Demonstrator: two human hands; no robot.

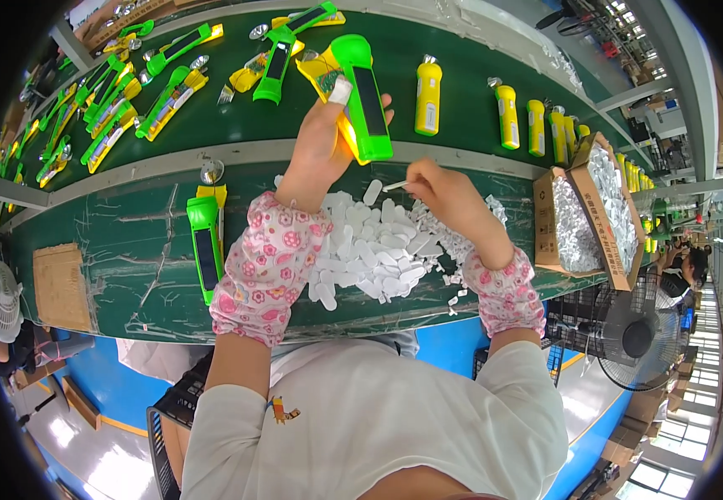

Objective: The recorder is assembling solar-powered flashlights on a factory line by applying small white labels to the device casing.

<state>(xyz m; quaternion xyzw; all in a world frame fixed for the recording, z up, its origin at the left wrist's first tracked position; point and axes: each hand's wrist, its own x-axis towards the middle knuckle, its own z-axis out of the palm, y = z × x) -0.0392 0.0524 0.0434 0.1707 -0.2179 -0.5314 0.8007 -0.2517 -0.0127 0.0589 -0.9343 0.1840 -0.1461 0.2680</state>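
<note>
My left hand (320, 146) is wrapped around a green and yellow flashlight (368, 104) with a dark solar panel, held tilted above the bench's far edge; white tape or a bandage covers the thumb. Between the pinched fingers of my right hand (449, 196) is a small white strip (395, 186), just below the flashlight and apart from it. Under both hands spreads a heap of white oval pieces (378, 250), with smaller white bits (449, 242) on its right side. Another green flashlight (205, 246) lies left of my left sleeve, a silvery reflector (211, 172) at its top end.
Beyond the bench, a green conveyor belt (236, 125) carries several opened green and yellow flashlights (176, 98) at left and yellow ones (429, 96) at right. Cardboard boxes (590, 217) of pale pieces stand at the bench's right. A cardboard sheet (63, 287) lies far left; a fan (636, 337) stands right.
</note>
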